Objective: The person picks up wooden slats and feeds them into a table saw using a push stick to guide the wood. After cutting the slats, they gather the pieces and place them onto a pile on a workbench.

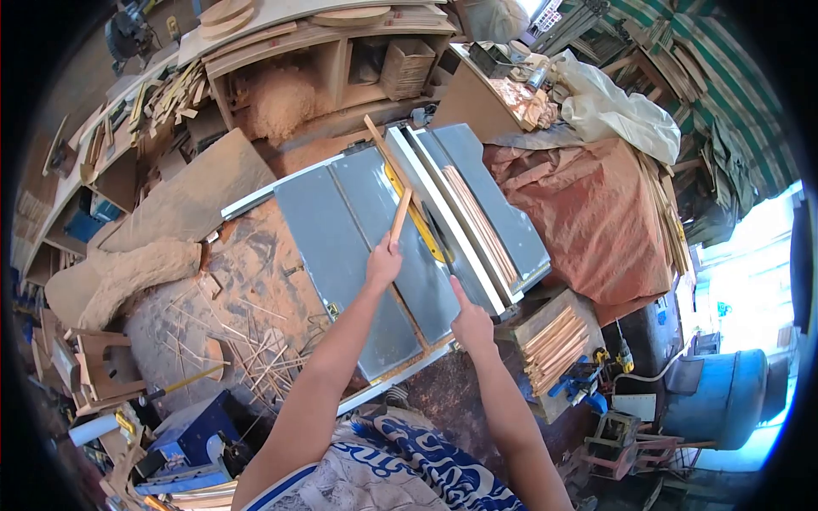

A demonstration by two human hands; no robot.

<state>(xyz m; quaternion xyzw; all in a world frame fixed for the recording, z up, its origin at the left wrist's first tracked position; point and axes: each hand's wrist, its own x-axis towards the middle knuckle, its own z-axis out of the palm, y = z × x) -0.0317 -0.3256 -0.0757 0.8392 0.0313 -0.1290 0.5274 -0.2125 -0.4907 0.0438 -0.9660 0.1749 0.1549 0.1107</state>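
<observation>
I saw the left hand [383,262] closed around the near end of a thin wooden strip [400,215], fingers wrapped tight on it. The strip lay with its long axis running from near to far, its free end pointing away and a little to the right, over the grey top of the table saw [341,247]. Its far end sat just beside the yellow blade guard [415,217], which ran along the same line. The right hand [471,321] rested at the near end of the white rip fence [443,217], thumb up along the fence; I could not tell whether its fingers gripped anything. Beyond the fence, a bundle of cut strips [480,223] lay on the saw top, parallel to it. A second stack of strips [554,341] sat in a box to the near right. A reddish tarp [588,213] covered the heap on the right, and sawdust and slivers [247,341] littered the surface to the left of the saw.
</observation>
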